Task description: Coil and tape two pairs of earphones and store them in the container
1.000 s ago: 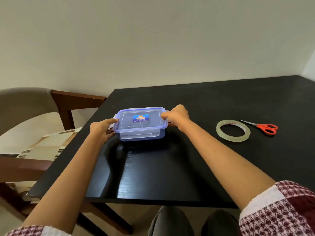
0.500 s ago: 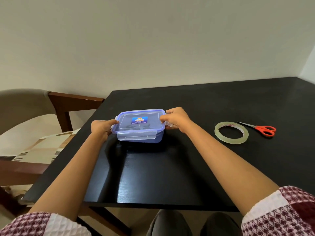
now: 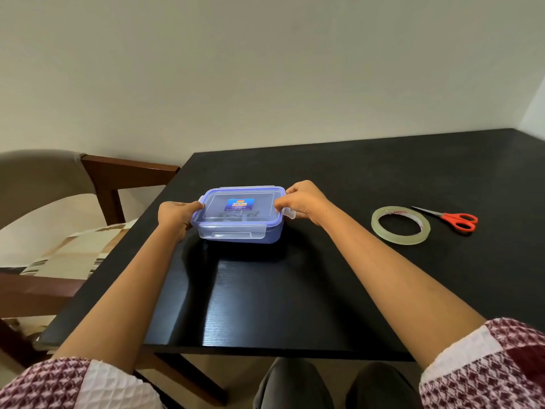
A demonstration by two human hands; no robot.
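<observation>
The container sits on the black table, lid on, directly between your two hands; your left hand grips its left end, thumb lying along the lid's edge; your right hand clasps its right end, fingers curled over the side clip; dark shapes show faintly through the lid, too blurred to name; the tape roll and red-handled scissors lie well apart to your right, just beside each other.
</observation>
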